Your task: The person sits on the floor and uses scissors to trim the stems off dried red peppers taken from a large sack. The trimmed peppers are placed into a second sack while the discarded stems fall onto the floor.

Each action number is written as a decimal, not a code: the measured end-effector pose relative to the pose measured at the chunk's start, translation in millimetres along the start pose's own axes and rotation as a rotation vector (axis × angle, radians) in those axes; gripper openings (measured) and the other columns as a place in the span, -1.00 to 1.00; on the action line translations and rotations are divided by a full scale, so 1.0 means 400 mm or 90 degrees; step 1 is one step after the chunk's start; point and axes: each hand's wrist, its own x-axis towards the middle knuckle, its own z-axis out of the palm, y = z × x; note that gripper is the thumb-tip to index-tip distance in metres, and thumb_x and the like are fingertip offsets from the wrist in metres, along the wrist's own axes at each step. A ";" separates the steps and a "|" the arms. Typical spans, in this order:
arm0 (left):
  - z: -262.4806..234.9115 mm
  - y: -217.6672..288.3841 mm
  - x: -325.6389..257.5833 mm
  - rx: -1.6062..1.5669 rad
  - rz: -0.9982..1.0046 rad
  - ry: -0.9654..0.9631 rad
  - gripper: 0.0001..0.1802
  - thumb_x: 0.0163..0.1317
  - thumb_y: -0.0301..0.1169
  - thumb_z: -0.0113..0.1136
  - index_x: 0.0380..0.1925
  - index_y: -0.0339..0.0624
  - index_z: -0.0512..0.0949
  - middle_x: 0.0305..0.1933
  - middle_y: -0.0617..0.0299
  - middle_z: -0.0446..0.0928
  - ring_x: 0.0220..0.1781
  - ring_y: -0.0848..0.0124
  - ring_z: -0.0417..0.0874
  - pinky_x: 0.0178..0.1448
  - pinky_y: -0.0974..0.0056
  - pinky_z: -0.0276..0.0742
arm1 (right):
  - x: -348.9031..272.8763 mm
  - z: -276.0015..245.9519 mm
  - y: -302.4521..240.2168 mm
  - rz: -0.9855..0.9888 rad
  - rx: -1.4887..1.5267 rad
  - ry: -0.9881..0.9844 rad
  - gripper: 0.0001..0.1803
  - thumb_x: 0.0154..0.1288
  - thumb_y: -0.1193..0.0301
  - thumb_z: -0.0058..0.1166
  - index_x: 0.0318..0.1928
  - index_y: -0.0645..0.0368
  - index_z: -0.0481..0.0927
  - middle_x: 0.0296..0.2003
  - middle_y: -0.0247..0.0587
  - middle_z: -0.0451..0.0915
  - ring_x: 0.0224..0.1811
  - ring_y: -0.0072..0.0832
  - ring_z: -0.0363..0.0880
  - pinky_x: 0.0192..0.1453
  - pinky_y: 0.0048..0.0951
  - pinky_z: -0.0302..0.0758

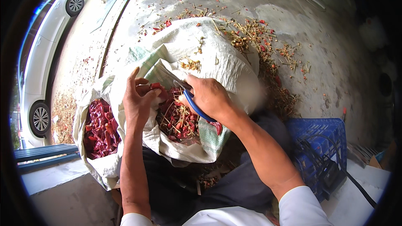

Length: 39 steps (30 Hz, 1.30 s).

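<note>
My right hand (209,98) is closed round the blue handles of a pair of scissors (196,105), whose metal blades point up and left. My left hand (139,96) pinches a dried red chili (158,88) between thumb and fingers, a little left of the blade tips. Below both hands an open white woven sack (167,150) holds dried chilies with stems (180,119). Left of it stands a second white sack (102,169), its mouth rolled back round deep red stemless-looking chilies (100,129).
Cut stems and chili bits (289,54) lie scattered over the concrete floor beyond the sacks. On the right sits a blue plastic crate (314,127) with a black cable. A white car (46,46) stands at the far left, and a low ledge (58,178) is near left.
</note>
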 end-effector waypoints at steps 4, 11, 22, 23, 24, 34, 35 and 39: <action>-0.014 -0.030 0.010 0.006 0.067 0.058 -0.43 0.05 -0.65 0.36 0.14 -0.25 0.51 0.16 0.07 0.46 -0.13 0.45 0.64 -0.05 0.35 0.65 | -0.003 0.015 0.002 0.004 -0.015 -0.014 -0.69 0.22 0.26 0.26 -0.30 0.26 0.50 -0.51 0.13 0.62 -0.38 0.07 0.67 -0.27 -0.04 0.55; -0.017 -0.052 0.032 -0.192 0.026 0.020 -0.83 0.11 -0.65 0.20 -0.27 -0.30 0.58 0.07 0.06 0.54 -0.09 0.43 0.62 0.05 0.30 0.61 | 0.011 0.021 0.004 -0.024 0.009 0.054 -0.67 0.19 0.25 0.31 -0.31 0.25 0.49 -0.54 0.11 0.61 -0.42 0.07 0.66 -0.29 -0.07 0.57; 0.034 -0.175 0.077 -0.075 -0.268 -0.169 -0.79 0.24 -0.63 0.16 -0.12 -0.30 0.56 -0.30 0.17 0.58 -0.39 0.42 0.61 -0.18 0.33 0.64 | 0.032 0.009 0.043 -0.020 0.105 0.160 -0.62 0.08 0.21 0.35 -0.37 0.26 0.52 -0.52 0.20 0.61 -0.38 0.15 0.66 -0.28 -0.06 0.60; 0.045 -0.198 0.074 0.096 -0.236 -0.188 -0.75 0.21 -0.60 0.21 -0.08 -0.31 0.58 -0.25 0.10 0.63 -0.33 0.37 0.65 -0.16 0.29 0.65 | 0.032 0.009 0.047 -0.024 0.096 0.177 -0.63 0.08 0.21 0.35 -0.37 0.26 0.52 -0.51 0.21 0.61 -0.37 0.16 0.66 -0.27 -0.06 0.60; 0.063 -0.216 0.068 0.264 -0.201 -0.205 -0.70 0.19 -0.56 0.27 -0.04 -0.31 0.60 -0.19 0.04 0.68 -0.28 0.31 0.70 -0.13 0.24 0.66 | 0.028 0.002 0.051 -0.009 0.087 0.164 -0.64 0.11 0.23 0.35 -0.33 0.25 0.54 -0.51 0.14 0.62 -0.38 0.05 0.68 -0.26 -0.13 0.59; 0.048 -0.211 0.055 0.336 -0.083 -0.173 -0.80 0.18 -0.52 0.27 -0.17 -0.29 0.64 -0.29 0.00 0.69 -0.27 0.22 0.70 -0.12 0.17 0.58 | 0.028 -0.017 0.034 0.012 0.078 0.156 -0.67 0.15 0.24 0.34 -0.31 0.25 0.56 -0.50 0.09 0.64 -0.39 -0.02 0.69 -0.26 -0.17 0.59; 0.032 -0.205 0.057 0.289 -0.101 -0.161 -0.79 0.21 -0.53 0.25 -0.14 -0.29 0.62 -0.29 0.04 0.68 -0.29 0.28 0.68 -0.15 0.19 0.58 | 0.028 -0.017 0.031 0.008 0.090 0.152 -0.66 0.13 0.23 0.32 -0.34 0.26 0.54 -0.50 0.15 0.63 -0.38 0.07 0.68 -0.25 -0.12 0.60; 0.023 -0.117 0.049 -0.013 -0.150 -0.122 -0.77 0.35 -0.54 0.12 -0.01 -0.26 0.56 -0.26 0.17 0.64 -0.35 0.55 0.56 -0.29 0.41 0.48 | 0.019 -0.014 0.028 -0.021 0.045 0.142 -0.65 0.16 0.21 0.29 -0.34 0.26 0.52 -0.49 0.18 0.63 -0.35 0.14 0.67 -0.24 -0.04 0.60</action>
